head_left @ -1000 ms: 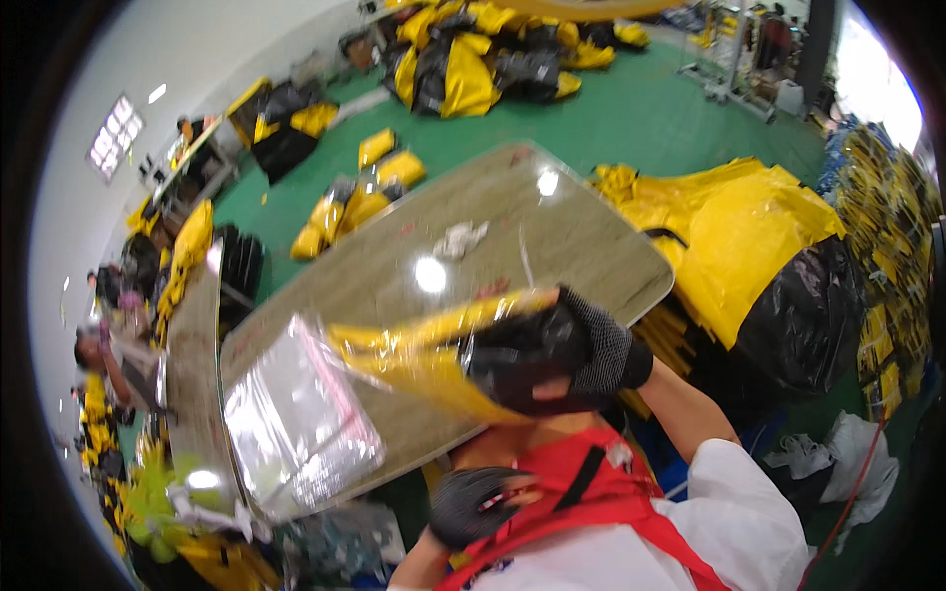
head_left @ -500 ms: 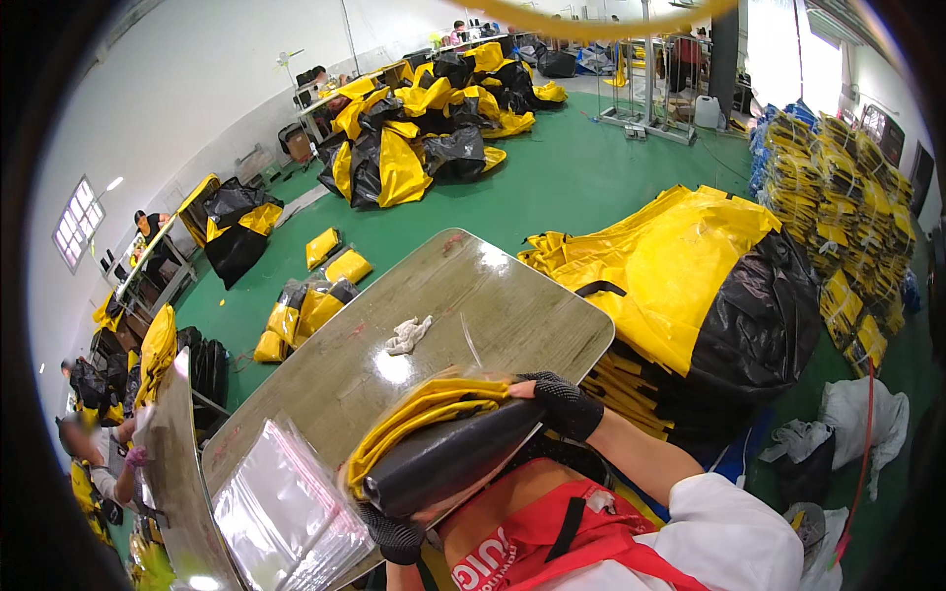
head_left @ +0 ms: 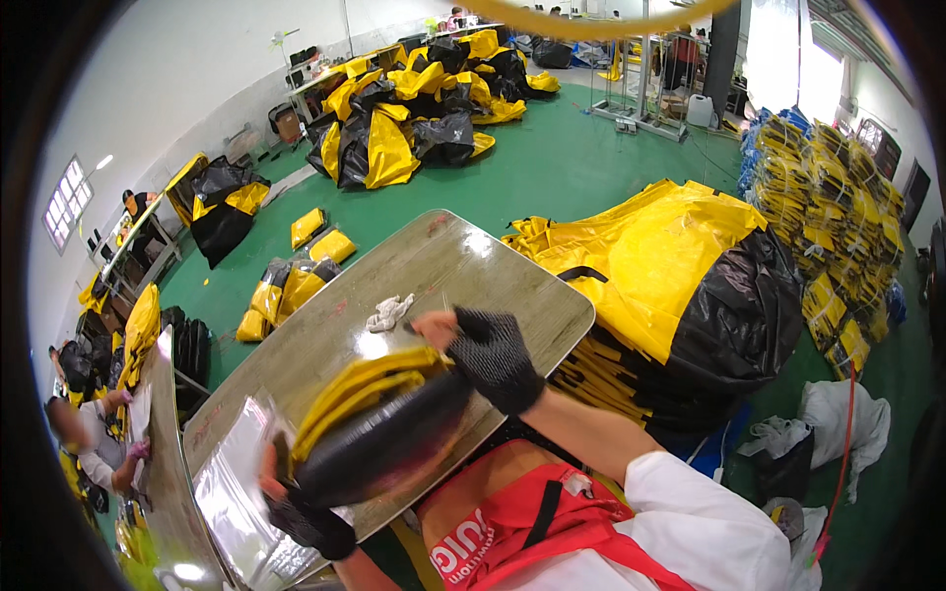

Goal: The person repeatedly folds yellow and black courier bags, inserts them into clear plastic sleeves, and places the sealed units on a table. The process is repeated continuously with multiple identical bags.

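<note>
A folded bundle of yellow and black coated sheeting (head_left: 384, 433), blurred by motion, is held slantwise over the near part of the table. My left hand (head_left: 310, 517), in a black fingerless glove, grips its left end with the thumb up along the side. My right hand (head_left: 493, 360), gloved the same way, is at the bundle's upper right end. Its bare fingertips stick out above the yellow folds, too smeared to show whether they grip. Flat clear plastic bags (head_left: 236, 492) lie on the table beside my left hand. A crumpled white cloth (head_left: 390, 313) rests beyond the bundle.
The table (head_left: 493, 286) has a wood-look top. A big yellow and black heap (head_left: 670, 276) stands to its right, above stacked folded pieces. Packed bundles (head_left: 281, 295) lie on the green floor to the left. Another person (head_left: 99, 443) works at the adjoining table.
The bundle has moved left, toward the plastic bags. My left hand has gone left with it, while my right hand has shifted left and up, its fingers now above the folds.
</note>
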Tool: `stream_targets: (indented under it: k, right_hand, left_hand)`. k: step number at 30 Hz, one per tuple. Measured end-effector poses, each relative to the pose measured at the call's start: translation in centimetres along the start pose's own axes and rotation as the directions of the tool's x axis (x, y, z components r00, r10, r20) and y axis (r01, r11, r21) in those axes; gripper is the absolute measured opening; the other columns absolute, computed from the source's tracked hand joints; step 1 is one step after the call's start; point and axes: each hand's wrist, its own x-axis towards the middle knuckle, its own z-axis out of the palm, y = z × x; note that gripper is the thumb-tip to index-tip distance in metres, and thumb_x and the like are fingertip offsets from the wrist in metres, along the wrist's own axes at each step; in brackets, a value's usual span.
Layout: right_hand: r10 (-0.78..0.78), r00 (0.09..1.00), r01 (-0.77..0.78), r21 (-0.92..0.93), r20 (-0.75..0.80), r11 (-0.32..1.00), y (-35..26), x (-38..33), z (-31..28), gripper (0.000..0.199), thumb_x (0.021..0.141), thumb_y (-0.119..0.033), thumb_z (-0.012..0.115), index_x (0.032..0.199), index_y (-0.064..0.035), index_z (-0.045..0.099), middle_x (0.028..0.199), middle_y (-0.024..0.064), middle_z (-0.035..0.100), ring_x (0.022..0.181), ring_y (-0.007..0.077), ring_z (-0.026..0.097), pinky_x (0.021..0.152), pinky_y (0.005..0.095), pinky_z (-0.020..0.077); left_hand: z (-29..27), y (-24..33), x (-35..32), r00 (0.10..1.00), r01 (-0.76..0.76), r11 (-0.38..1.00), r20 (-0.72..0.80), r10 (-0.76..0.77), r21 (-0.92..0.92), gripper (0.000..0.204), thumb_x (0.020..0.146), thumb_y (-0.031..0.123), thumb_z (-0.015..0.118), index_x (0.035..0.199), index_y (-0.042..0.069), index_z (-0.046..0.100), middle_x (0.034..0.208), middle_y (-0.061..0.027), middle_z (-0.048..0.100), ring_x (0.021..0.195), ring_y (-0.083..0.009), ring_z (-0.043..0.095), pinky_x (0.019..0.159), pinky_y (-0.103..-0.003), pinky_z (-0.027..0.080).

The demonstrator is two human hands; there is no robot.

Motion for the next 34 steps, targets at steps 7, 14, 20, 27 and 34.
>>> stream_targets:
  k: [7, 14, 20, 27, 34]
  right_hand:
    - [-0.229, 0.972, 0.226, 0.055, 0.058, 0.973, -7.8, -1.5, 0.2, 0.015, 0.089, -0.012, 0.056, 0.092, 0.0, 0.062, 0.089, 0.0065, 0.061, 0.08, 0.0106, 0.056, 0.074, 0.0253, 0.0442]
    - [0.111, 0.984, -0.105, -0.049, 0.142, 0.993, 2.6, 1.6, -0.1, 0.018, 0.091, -0.02, 0.052, 0.085, -0.0035, 0.057, 0.069, 0.0021, 0.057, 0.064, 0.0098, 0.055, 0.056, 0.025, 0.0434]
    - [-0.328, 0.851, 0.526, -0.659, 0.411, 0.537, 15.4, 4.6, 6.9, 0.022, 0.078, -0.015, 0.061, 0.098, -0.0085, 0.063, 0.095, 0.0141, 0.063, 0.085, 0.0323, 0.059, 0.074, 0.039, 0.0469]
    - [-0.262, 0.401, 0.868, -0.274, 0.878, 0.413, 17.2, 5.1, 18.6, 0.012, 0.077, -0.021, 0.058, 0.072, -0.0115, 0.062, 0.072, 0.0079, 0.059, 0.072, 0.0269, 0.059, 0.061, 0.0391, 0.0495]
    - [0.049, 0.49, 0.782, -0.464, 0.87, 0.415, 17.4, 7.4, 20.2, 0.023, 0.067, -0.029, 0.068, 0.076, -0.0096, 0.061, 0.08, 0.0083, 0.062, 0.075, 0.0287, 0.062, 0.061, 0.0374, 0.0509]
  left_hand:
    - [-6.7, 8.6, 1.8, 0.993, 0.121, 0.976, 0.025, -0.119, -0.18, 0.054, 0.093, 0.047, 0.04, 0.11, -0.004, 0.05, 0.094, -0.0152, 0.057, 0.086, -0.0229, 0.057, 0.078, -0.032, 0.047]
    - [-2.7, 2.0, 3.6, 0.787, 0.478, 0.878, 0.44, -0.432, 0.007, 0.055, 0.093, 0.046, 0.038, 0.113, -0.002, 0.053, 0.084, -0.0213, 0.065, 0.067, -0.0262, 0.065, 0.065, -0.034, 0.053]
    - [-2.1, -18.2, 3.6, 0.613, 0.789, 0.473, 0.465, -0.638, -0.392, 0.048, 0.093, 0.035, 0.047, 0.122, -0.004, 0.045, 0.11, -0.0198, 0.058, 0.096, -0.0294, 0.061, 0.084, -0.04, 0.05]
    - [-1.1, -19.5, 5.2, 0.645, 0.752, 0.584, 0.523, -0.557, -0.305, 0.041, 0.093, 0.029, 0.051, 0.121, -0.001, 0.052, 0.112, -0.0078, 0.06, 0.099, -0.0158, 0.059, 0.085, -0.027, 0.047]
    - [-3.6, -19.7, 6.0, 0.518, 0.778, 0.608, 0.709, -0.479, -0.157, 0.049, 0.091, 0.031, 0.053, 0.129, 0.001, 0.045, 0.117, -0.011, 0.058, 0.106, -0.0201, 0.057, 0.092, -0.029, 0.044]
